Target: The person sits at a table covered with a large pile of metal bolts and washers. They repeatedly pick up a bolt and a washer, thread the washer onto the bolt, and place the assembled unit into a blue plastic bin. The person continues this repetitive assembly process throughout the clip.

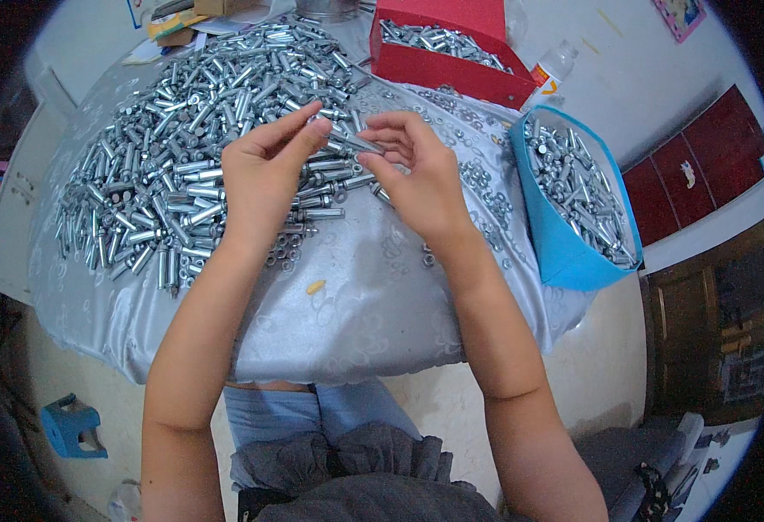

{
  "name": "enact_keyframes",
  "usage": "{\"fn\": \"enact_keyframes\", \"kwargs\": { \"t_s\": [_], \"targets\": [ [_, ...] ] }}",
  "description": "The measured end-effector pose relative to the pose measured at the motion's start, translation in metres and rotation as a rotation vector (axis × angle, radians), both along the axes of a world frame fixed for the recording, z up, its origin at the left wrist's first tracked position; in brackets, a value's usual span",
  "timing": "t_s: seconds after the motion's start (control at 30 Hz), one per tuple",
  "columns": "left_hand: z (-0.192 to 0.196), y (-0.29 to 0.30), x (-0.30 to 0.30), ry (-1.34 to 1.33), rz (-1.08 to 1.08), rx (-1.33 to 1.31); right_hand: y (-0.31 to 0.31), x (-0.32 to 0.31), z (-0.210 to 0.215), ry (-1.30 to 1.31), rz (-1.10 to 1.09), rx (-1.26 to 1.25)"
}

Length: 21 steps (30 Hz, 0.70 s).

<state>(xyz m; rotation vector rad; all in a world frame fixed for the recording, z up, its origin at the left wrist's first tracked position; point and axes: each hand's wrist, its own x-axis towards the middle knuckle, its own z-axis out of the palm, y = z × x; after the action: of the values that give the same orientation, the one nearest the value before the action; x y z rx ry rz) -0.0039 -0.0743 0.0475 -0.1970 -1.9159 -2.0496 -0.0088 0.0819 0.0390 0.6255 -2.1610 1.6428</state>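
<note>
A silvery expansion bolt (357, 142) lies between the thumb and fingers of my right hand (421, 174), above the table, its other end pointing toward my left hand (264, 170). The left thumb and forefinger are pinched together at the bolt's far end; a small shiny bit shows at their tips, too small to name. Beneath and beyond both hands spreads a large heap of expansion bolts (216, 96). Loose nuts (286, 248) lie by my left wrist, and more nuts and washers (486, 187) are scattered right of my right hand.
A blue fabric bin (534, 217) full of bolts stands at the table's right edge. Behind it are a red box (451, 74) holding bolts and a clear plastic bottle (556, 65). A small yellow piece (315, 287) lies on the silvery tablecloth (356, 331). A blue stool (73, 426) stands lower left.
</note>
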Motion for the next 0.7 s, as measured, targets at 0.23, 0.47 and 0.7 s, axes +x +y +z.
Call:
{"fn": "enact_keyframes", "kwargs": {
  "t_s": [0.23, 0.47, 0.7],
  "targets": [
    [-0.010, 0.004, -0.001, -0.218, -0.237, 0.004, 0.002, 0.003, 0.004, 0.039, 0.030, 0.105],
    [-0.002, 0.000, -0.003, -0.271, -0.190, 0.159, 0.000, 0.007, 0.021, -0.249, 0.169, -0.365],
    [0.004, 0.006, 0.005, -0.419, -0.516, 0.335, 0.005, 0.009, 0.020, -0.243, 0.221, -0.300]
  ]
}}
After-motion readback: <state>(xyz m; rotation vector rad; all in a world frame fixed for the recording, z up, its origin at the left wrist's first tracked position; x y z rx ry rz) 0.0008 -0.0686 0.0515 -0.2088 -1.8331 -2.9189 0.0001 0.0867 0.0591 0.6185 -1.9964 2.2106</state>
